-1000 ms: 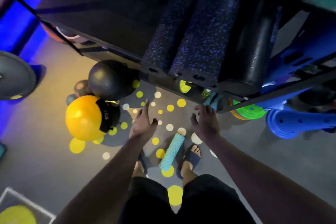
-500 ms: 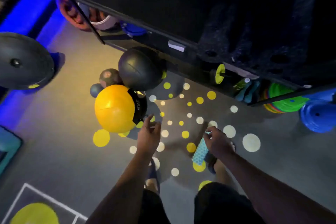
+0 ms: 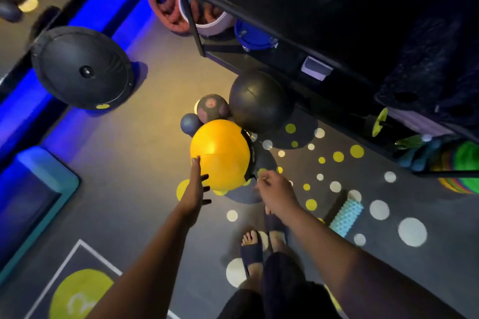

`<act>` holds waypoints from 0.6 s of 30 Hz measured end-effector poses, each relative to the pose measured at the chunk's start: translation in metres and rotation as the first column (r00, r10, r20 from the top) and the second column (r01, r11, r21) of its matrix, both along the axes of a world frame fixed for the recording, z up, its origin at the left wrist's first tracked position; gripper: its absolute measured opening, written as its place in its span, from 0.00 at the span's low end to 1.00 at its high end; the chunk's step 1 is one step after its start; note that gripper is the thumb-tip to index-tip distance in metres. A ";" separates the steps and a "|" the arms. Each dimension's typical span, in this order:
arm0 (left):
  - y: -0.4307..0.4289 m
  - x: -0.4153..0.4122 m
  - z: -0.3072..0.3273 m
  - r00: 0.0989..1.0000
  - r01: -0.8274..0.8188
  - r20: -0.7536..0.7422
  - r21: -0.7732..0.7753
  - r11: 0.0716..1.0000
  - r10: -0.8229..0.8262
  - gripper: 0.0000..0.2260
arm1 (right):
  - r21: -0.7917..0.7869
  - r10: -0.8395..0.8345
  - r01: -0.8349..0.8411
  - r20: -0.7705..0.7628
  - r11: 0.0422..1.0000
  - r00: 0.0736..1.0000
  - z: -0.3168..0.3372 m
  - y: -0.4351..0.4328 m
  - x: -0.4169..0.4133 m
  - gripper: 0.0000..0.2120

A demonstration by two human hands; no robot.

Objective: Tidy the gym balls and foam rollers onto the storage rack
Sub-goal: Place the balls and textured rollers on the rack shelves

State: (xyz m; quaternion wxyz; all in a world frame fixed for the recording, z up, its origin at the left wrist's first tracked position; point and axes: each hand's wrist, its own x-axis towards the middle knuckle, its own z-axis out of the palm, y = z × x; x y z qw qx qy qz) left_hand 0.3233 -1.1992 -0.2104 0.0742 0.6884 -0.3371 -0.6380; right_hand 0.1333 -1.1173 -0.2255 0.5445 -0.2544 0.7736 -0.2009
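1 open l hand at ball

The yellow ball is hemmed in on its far side by the large black ball, a reddish ball and a small blue ball, the rack frame close behind. Open floor is left on its left. The foam roller is set apart, near right.

Four balls sit clustered on the floor: the yellow ball, with one large black ball, one small maroon ball and one small blue-grey ball just beyond it. One light-blue knobbed foam roller lies right of the yellow ball, and one black dome trainer stands well to its left.
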 end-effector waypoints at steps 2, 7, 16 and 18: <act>-0.014 -0.006 -0.013 1.000 -0.012 -0.017 0.010 1.000 0.012 0.33 | 0.047 -0.034 0.034 0.002 0.998 0.999 -0.018 -0.015 -0.009 0.14; -0.066 -0.006 -0.063 0.998 -0.048 0.049 0.081 0.996 0.045 0.33 | 0.196 -0.074 0.085 -0.062 0.977 0.995 -0.067 -0.062 -0.029 0.16; -0.189 0.001 -0.233 0.979 -0.020 0.202 0.092 0.996 0.002 0.37 | 0.302 -0.049 0.072 -0.084 0.951 0.995 -0.225 -0.174 -0.012 0.21; -0.207 0.009 -0.277 0.961 0.034 0.272 0.043 0.998 -0.045 0.35 | 0.370 -0.084 0.115 -0.098 0.922 0.992 -0.271 -0.190 -0.007 0.26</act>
